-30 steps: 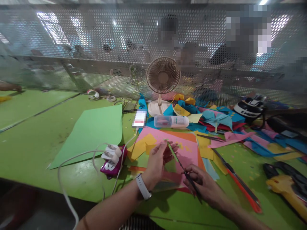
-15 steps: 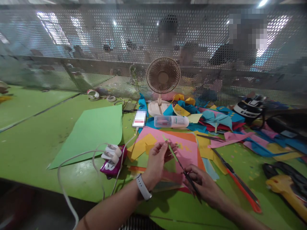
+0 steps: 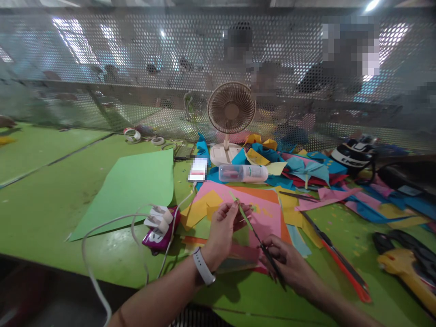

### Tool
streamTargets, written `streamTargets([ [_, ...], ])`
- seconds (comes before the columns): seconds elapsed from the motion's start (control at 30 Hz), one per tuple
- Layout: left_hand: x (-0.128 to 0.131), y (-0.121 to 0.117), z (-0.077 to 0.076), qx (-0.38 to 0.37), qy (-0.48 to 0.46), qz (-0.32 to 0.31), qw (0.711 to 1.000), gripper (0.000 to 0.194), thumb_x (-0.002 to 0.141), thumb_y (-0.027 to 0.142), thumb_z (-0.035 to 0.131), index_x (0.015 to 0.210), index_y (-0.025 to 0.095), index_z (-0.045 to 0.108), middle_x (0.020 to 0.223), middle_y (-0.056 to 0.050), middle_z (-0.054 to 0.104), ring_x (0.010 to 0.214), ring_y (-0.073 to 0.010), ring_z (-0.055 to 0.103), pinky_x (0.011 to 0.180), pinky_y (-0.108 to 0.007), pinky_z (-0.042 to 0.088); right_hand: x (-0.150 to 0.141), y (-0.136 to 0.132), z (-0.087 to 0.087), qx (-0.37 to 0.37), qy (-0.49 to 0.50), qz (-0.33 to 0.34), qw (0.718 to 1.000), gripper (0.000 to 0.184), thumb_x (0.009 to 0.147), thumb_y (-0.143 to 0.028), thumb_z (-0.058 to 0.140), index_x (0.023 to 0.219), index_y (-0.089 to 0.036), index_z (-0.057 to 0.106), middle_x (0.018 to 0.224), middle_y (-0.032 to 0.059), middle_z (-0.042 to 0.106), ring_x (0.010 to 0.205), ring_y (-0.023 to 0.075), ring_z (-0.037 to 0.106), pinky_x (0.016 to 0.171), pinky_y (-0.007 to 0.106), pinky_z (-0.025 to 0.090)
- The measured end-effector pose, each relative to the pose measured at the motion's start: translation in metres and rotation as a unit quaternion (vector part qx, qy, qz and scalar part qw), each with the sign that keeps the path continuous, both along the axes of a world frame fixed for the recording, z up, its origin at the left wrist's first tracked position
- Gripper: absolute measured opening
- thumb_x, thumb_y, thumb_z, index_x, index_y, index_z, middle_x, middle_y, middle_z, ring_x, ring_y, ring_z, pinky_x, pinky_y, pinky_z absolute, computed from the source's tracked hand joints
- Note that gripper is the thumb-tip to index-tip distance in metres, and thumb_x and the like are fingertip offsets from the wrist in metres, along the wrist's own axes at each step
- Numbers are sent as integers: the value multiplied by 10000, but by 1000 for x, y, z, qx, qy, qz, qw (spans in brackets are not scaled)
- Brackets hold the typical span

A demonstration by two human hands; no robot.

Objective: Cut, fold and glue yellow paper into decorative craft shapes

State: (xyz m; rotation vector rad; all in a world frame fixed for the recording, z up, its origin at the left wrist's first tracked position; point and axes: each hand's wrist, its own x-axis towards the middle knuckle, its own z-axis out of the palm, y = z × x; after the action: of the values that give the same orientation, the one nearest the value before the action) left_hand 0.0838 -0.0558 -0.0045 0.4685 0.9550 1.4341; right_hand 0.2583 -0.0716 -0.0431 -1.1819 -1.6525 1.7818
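Observation:
Between the thumb and fingers of my left hand [image 3: 225, 227] is a narrow light green paper strip [image 3: 244, 214]. My right hand [image 3: 284, 263] is closed around slim dark tweezers [image 3: 270, 261], whose thin end meets the lower part of the strip. Both hands are above a stack of coloured paper with a pink sheet [image 3: 265, 222] on top. Small yellow and green scraps lie on that sheet. Folded yellow paper [image 3: 200, 209] rests beside my left hand. My right fingertips are partly hidden behind the tweezers.
A large green sheet [image 3: 136, 186], white plugs [image 3: 158, 220] and a cable lie left. Behind stand a fan [image 3: 231, 111] and a bottle [image 3: 255, 173]. To the right are a red-handled cutter [image 3: 344, 268], a second dark tool [image 3: 299, 196], a yellow-handled tool [image 3: 405, 272] and paper scraps.
Hardly anything differs. The upper tip of the green strip has shifted slightly to the left and up; both hands keep nearly the same place and grip.

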Motion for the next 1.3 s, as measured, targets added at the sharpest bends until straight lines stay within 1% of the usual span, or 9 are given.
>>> streamTargets([
  [0.13,0,0,-1,-5,6,0,1000,290,700,405,713,817,148,647,877,-102,728,825,-213,682,696,-284,492,1,1,-1,-7,-5,-2,1000,358,745,-500,637,820,-210,442,530,-102,395,454,69,395,431,181,328],
  [0.27,1,0,-6,20,18,-10,1000,260,743,403,674,810,155,638,887,-101,727,847,-220,677,688,-287,489,1,2,1,-4,4,-5,1000,348,737,-467,658,830,-205,450,543,-100,417,461,66,405,441,182,344],
  [0.4,1,-2,-9,29,20,-22,999,246,767,397,652,815,156,634,913,-101,725,857,-217,676,691,-283,490,1,3,2,-6,6,-5,1000,343,739,-441,668,831,-200,443,538,-100,426,460,60,399,431,174,335],
  [0.53,1,-2,-8,23,20,-28,999,236,767,388,656,814,158,634,905,-97,730,857,-213,679,703,-281,492,1,2,3,-12,12,-5,1000,349,739,-439,673,846,-197,446,545,-101,412,469,54,377,420,163,318],
  [0.77,1,-3,-6,17,21,-28,999,218,791,364,635,831,150,625,907,-99,728,860,-202,677,703,-266,496,1,3,-3,-1,11,-3,1000,330,768,-466,630,834,-200,447,558,-88,442,473,62,406,435,176,350],
  [0.93,2,-3,-6,7,34,-34,999,229,784,366,640,830,142,626,891,-103,725,838,-195,675,657,-243,490,0,3,-1,-5,-1,-12,1000,346,742,-468,651,817,-202,444,527,-103,408,445,57,399,413,169,340],
  [1.1,2,-3,-4,-2,46,-45,998,212,792,353,630,827,144,631,853,-85,727,765,-164,669,632,-229,483,0,4,0,-7,9,-15,1000,348,713,-433,690,829,-202,458,531,-104,409,431,50,391,401,165,328],
  [1.2,2,-4,-4,1,45,-45,998,210,798,353,622,824,145,633,844,-80,727,742,-149,663,628,-221,477,1,3,-2,-5,6,-13,1000,341,732,-444,672,828,-201,453,536,-99,426,442,54,405,404,164,336],
  [1.3,3,-4,-4,0,43,-48,998,215,796,358,622,820,145,638,845,-82,727,758,-155,665,639,-224,476,2,3,-4,1,16,-5,1000,335,756,-456,648,828,-203,440,543,-99,422,448,51,400,413,163,350],
])
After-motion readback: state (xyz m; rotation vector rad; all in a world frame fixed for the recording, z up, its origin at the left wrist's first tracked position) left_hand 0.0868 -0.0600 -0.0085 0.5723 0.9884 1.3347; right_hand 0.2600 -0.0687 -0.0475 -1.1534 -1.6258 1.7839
